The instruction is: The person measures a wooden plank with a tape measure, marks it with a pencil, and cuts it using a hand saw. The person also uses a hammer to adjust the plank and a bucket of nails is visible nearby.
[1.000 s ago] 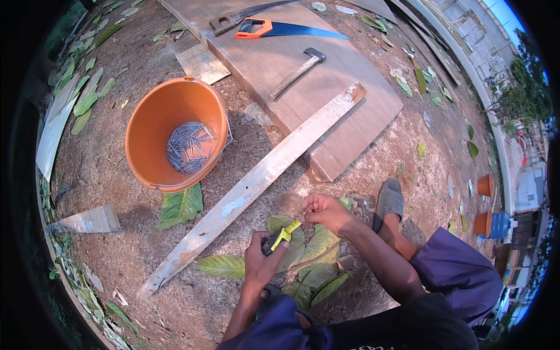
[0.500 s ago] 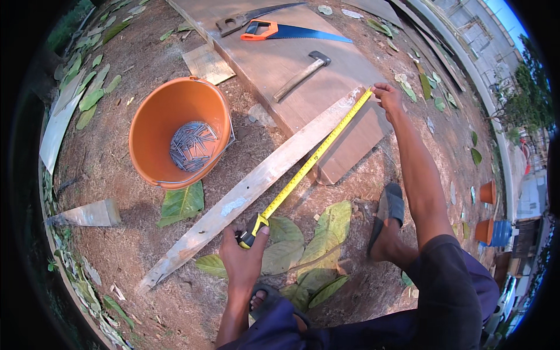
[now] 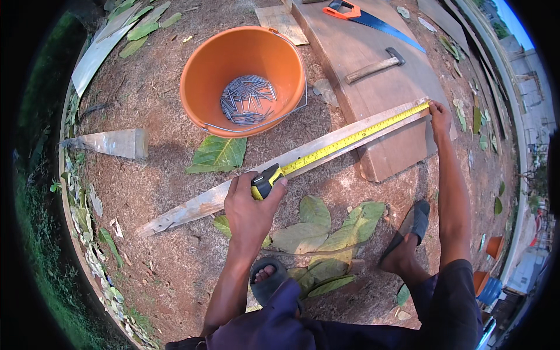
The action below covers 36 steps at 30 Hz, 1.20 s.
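My left hand (image 3: 254,207) grips a yellow and black tape measure (image 3: 267,182) over a long weathered plank (image 3: 198,204), which runs diagonally from the ground up onto a brown wooden board (image 3: 379,163). The yellow blade stretches along the plank's upper part to my right hand (image 3: 440,116), whose fingers are closed on its end at the plank's far end. An orange bucket (image 3: 195,87) with nails in it stands beyond the plank. A hammer (image 3: 367,72) and an orange-handled saw (image 3: 344,11) lie on the board.
A short plank (image 3: 122,143) lies at the left, and a pale sheet (image 3: 99,55) farther back. Large leaves (image 3: 303,236) are scattered around my sandalled feet. Pots (image 3: 494,248) stand along the right edge, near a low concrete strip and a building.
The tape has been drawn out by my right hand toward the plank's far end and now lies over the plank. My left hand moved up with the case, and the view has shifted.
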### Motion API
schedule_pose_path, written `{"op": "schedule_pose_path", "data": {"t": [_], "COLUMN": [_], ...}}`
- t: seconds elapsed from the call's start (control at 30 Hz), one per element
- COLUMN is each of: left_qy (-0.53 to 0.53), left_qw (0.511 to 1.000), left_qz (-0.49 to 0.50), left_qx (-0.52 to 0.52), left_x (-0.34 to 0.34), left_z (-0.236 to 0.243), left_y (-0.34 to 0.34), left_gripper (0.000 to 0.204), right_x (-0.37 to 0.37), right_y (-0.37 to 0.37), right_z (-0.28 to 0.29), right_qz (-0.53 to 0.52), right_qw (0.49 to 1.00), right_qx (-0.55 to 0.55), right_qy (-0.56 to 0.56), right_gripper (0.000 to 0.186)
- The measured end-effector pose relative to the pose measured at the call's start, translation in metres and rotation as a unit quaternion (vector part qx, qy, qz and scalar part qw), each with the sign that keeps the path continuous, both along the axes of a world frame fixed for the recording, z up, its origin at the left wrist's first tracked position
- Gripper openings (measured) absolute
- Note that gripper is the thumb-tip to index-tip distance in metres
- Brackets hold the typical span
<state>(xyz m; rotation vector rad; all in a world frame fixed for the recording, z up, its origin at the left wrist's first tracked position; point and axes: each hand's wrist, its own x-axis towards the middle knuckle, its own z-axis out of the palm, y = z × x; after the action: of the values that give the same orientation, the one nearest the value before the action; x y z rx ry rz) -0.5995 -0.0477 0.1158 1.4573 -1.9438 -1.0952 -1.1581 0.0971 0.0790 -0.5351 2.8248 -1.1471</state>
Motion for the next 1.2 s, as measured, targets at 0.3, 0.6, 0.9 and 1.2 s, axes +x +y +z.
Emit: {"op": "schedule_pose_path", "data": {"t": [0.3, 0.6, 0.9, 1.2], "left_qy": [-0.029, -0.039, -0.072, -0.106], "left_qw": [1.000, 0.999, 0.997, 0.993], "left_qz": [0.005, -0.018, -0.021, -0.044], "left_qx": [0.009, -0.005, -0.016, 0.003], "left_x": [-0.004, -0.012, -0.009, -0.010], "left_z": [-0.002, -0.005, 0.000, 0.010], "left_y": [-0.005, -0.007, -0.011, -0.013], "left_gripper": [0.046, 0.049, 0.040, 0.044], "right_x": [-0.013, 0.003, 0.304, 0.460], "right_y": [0.007, 0.005, -0.048, -0.026], "right_z": [-0.010, 0.004, 0.037, 0.003], "right_qz": [0.031, 0.004, 0.467, 0.373], "right_qw": [0.996, 0.947, 0.866, 0.875], "right_qx": [0.041, 0.168, -0.016, -0.142], "right_qy": [0.076, 0.273, 0.177, -0.274], "right_gripper": [0.035, 0.039, 0.026, 0.083]}}
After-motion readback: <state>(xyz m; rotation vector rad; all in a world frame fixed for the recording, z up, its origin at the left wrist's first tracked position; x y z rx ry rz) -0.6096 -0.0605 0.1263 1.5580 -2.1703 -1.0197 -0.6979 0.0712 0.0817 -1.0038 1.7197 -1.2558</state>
